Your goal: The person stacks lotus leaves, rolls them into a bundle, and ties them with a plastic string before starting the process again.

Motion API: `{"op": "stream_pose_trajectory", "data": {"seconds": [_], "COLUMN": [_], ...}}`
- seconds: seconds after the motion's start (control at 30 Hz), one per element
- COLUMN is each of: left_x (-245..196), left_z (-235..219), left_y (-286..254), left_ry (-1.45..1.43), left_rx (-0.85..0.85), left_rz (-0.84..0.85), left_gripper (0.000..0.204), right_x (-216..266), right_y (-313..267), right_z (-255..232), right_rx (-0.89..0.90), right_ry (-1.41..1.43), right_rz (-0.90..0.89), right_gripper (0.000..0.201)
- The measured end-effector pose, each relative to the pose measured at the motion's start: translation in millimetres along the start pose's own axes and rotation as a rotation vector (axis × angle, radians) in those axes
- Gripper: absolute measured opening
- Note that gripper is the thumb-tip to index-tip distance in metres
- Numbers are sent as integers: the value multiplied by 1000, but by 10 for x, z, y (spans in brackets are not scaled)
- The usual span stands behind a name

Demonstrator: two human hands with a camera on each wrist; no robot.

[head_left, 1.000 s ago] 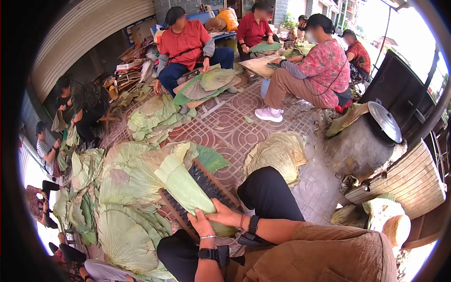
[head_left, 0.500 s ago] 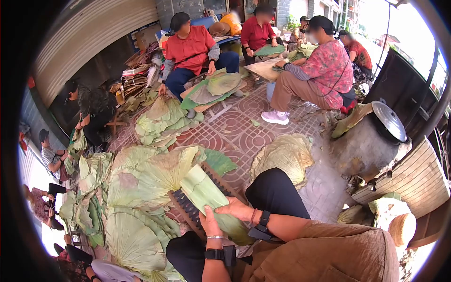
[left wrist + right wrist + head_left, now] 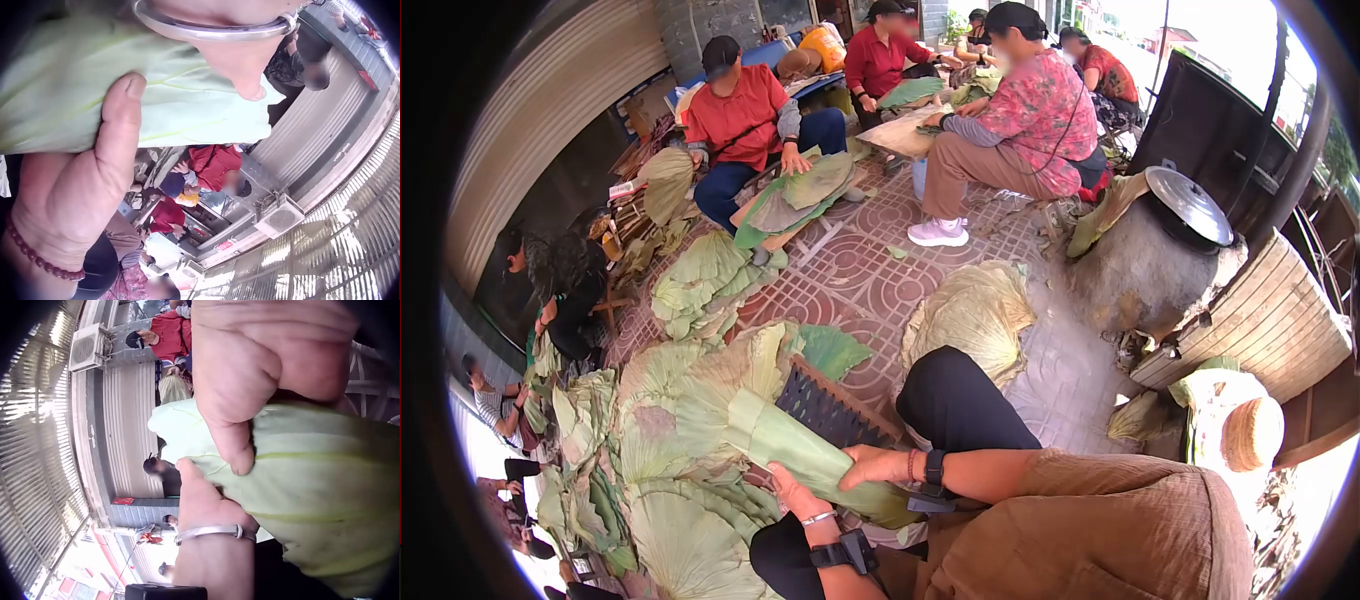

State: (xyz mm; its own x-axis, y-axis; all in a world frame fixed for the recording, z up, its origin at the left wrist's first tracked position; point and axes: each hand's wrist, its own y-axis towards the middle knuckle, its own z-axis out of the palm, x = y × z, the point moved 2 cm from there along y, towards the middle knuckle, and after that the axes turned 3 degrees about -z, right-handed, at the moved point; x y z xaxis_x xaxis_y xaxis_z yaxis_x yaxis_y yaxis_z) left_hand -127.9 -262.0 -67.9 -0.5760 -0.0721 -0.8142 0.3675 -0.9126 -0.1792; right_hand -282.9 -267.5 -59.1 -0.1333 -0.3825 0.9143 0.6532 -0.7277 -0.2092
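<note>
A folded pale-green leaf bundle lies slantwise between both hands, over the wearer's lap. My left hand grips its near side, the thumb along the top; the silver bangle is on this wrist. On the other side my right hand grips the bundle near its lower end, a beaded bracelet at the wrist. In the right wrist view the right thumb presses on the leaf; the fingers beneath are hidden. Just past the bundle is a brown-framed rack with dark slats.
Large leaves are heaped at the left, and a dry leaf pile lies on the patterned paving ahead. A clay stove with a metal lid and a woven basket stand right. Several people sit around, some with leaves.
The bundle has tilted flatter and its far end has swung left, off the rack, with both hands still gripping it. The person in red has lifted a leaf. The head view has shifted.
</note>
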Motion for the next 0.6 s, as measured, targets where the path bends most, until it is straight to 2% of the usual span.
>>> {"op": "stream_pose_trajectory", "data": {"seconds": [0.03,0.1,0.2,0.27,0.3,0.33,0.37,0.4,0.43,0.5,0.57,0.6], "left_x": [-32,-103,-24,15,66,119,185,279,383,337,363,316], "left_z": [-31,-76,-171,-176,-175,-150,-149,-104,-51,259,296,330], "left_y": [11,26,22,46,52,58,30,-45,-121,-434,-458,-456], "left_ry": [14,107,110,115,-65,-248,-250,-159,-68,259,288,254], "left_rx": [-5,-164,-207,-227,-50,131,137,198,257,323,332,333], "left_rz": [-6,-59,-67,-78,-178,-277,-280,-319,-357,-419,-395,-465], "left_gripper": [57,58,57,57,59,61,61,61,62,61,55,52], "right_x": [-14,17,9,7,17,52,95,101,114,125,121,136], "right_y": [6,9,-10,0,5,23,30,53,72,98,95,80], "right_z": [-10,15,34,-8,-19,-62,-95,-110,-153,-262,-310,-322], "right_rx": [39,91,112,58,54,-38,-130,-216,-219,-413,-432,-481], "right_ry": [-9,-15,-74,-92,-91,-52,-14,148,142,235,214,237], "right_rz": [30,62,44,31,28,-19,-64,-122,-125,-203,-243,-266], "right_gripper": [52,51,52,50,50,48,45,40,40,40,40,40]}}
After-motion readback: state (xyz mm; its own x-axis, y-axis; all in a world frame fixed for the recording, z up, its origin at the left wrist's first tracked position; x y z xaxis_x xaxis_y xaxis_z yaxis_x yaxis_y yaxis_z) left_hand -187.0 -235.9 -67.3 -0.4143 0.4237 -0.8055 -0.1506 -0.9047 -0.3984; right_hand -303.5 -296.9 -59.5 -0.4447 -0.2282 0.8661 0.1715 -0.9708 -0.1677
